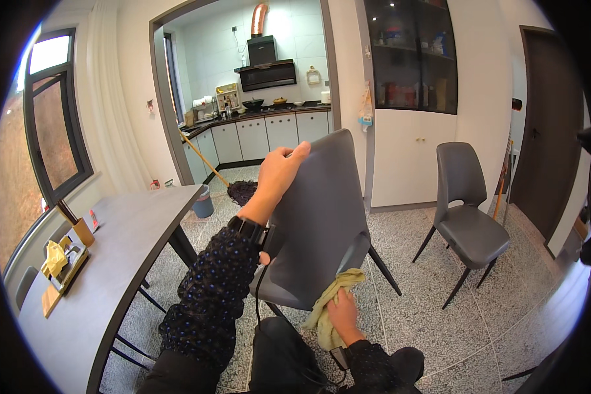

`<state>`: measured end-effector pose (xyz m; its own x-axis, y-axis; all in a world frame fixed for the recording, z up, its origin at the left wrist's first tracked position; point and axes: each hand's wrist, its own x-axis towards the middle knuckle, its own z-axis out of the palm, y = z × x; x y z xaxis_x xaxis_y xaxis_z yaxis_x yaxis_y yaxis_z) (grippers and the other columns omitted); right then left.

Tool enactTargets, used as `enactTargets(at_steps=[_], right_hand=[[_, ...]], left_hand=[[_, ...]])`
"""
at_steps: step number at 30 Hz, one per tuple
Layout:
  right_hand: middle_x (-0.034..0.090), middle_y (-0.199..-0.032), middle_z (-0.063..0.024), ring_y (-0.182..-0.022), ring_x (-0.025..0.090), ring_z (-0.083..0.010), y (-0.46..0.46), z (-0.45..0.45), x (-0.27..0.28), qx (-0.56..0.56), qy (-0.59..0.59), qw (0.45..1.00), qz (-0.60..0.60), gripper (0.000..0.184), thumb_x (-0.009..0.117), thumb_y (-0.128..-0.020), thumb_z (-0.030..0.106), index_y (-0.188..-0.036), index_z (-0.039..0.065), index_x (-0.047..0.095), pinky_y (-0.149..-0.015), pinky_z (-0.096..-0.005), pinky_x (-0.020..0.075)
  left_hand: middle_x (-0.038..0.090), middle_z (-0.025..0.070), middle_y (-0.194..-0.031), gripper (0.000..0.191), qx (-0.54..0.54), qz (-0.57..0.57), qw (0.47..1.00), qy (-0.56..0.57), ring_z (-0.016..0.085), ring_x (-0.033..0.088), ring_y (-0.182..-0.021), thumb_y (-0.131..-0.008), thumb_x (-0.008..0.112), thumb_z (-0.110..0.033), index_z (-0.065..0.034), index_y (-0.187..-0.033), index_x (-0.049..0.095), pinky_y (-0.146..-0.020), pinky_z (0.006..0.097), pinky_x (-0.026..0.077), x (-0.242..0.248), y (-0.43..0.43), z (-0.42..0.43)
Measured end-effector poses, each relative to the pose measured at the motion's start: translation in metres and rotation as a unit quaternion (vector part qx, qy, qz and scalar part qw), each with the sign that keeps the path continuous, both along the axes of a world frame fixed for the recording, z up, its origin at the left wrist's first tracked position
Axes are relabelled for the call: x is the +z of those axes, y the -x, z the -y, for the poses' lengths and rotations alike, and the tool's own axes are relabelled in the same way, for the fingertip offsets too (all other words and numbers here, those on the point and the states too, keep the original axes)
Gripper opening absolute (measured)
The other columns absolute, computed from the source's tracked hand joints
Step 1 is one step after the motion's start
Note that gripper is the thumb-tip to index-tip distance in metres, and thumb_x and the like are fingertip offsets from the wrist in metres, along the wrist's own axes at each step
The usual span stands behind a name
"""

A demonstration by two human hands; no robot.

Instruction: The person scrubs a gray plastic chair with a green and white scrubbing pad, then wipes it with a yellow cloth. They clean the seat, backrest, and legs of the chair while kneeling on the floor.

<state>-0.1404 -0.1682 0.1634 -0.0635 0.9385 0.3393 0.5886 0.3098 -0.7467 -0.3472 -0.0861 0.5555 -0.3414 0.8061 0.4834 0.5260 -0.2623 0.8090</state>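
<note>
Before me is a grey upholstered dining chair point(320, 207) with dark legs. My left hand point(281, 170) grips the upper edge of its backrest, thumb and fingers over the rim. Lower down, my right hand point(344, 315) holds a crumpled yellow-green cloth point(332, 300) against the chair's lower side, near where backrest and seat meet. Part of the seat point(276, 290) is hidden behind the backrest and my left forearm.
On the left stands a grey-topped dining table point(128, 236) bearing a tray point(71, 263) and a chopstick holder point(82, 231). Another grey chair point(470, 221) is at right. A mop point(241, 191) and a bucket point(203, 203) stand near the kitchen doorway.
</note>
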Motion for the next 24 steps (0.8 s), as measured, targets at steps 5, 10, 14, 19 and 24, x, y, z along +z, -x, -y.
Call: enactTargets(at_steps=[5,10,14,19,24], right_hand=[[0.062,-0.115,-0.0275,-0.100,0.066,-0.0518,-0.003,-0.002,-0.011,-0.020,0.011,1.000,0.002,0.051,0.070,-0.092,0.031,-0.137,0.010,0.059,-0.084,-0.0590,0.0542],[0.063,-0.118,-0.0283,-0.104,0.064,-0.0517,-0.024,0.007,-0.022,-0.035,0.006,0.999,-0.016,0.055,0.072,-0.090,0.031,-0.140,0.011,0.058,-0.086,-0.0594,0.0527],[0.063,-0.116,-0.0289,-0.106,0.064,-0.0520,-0.035,0.020,-0.021,-0.010,0.000,0.999,-0.046,0.053,0.072,-0.091,0.030,-0.138,0.011,0.060,-0.087,-0.0591,0.0519],[0.066,-0.108,-0.0291,-0.106,0.062,-0.0514,-0.042,0.024,-0.012,0.003,0.022,0.998,-0.057,0.047,0.072,-0.089,0.023,-0.130,0.003,0.062,-0.090,-0.0570,0.0504],[0.068,-0.115,-0.0289,-0.108,0.064,-0.0502,-0.057,0.016,0.000,-0.020,-0.010,0.990,-0.137,0.043,0.070,-0.089,0.022,-0.124,-0.001,0.063,-0.092,-0.0531,0.0511]], left_hand=[[0.079,0.0181,-0.094,0.060,0.062,-0.151,0.986,0.023,0.034,0.076,-0.091,-0.090,0.072,-0.055,0.0021,-0.109,0.078,-0.083,0.0434,0.057,0.007,-0.020,0.010],[0.077,0.0173,-0.085,0.049,0.006,-0.144,0.989,-0.028,0.035,0.075,-0.082,-0.088,0.074,-0.049,-0.0018,-0.100,0.079,-0.077,0.0452,0.057,-0.001,-0.054,0.013],[0.079,0.0177,-0.090,0.047,-0.042,-0.182,0.982,-0.032,0.035,0.076,-0.085,-0.089,0.075,-0.047,-0.0027,-0.106,0.080,-0.081,0.0437,0.058,-0.005,-0.083,0.012],[0.080,0.0176,-0.094,0.047,-0.132,-0.186,0.973,-0.036,0.028,0.078,-0.087,-0.091,0.079,-0.043,-0.0027,-0.115,0.080,-0.083,0.0382,0.060,-0.003,-0.093,0.017],[0.078,0.0083,-0.095,0.046,-0.228,-0.146,0.963,0.022,0.015,0.072,-0.083,-0.091,0.082,-0.039,-0.0005,-0.117,0.078,-0.080,0.0311,0.059,0.000,-0.048,0.023]])
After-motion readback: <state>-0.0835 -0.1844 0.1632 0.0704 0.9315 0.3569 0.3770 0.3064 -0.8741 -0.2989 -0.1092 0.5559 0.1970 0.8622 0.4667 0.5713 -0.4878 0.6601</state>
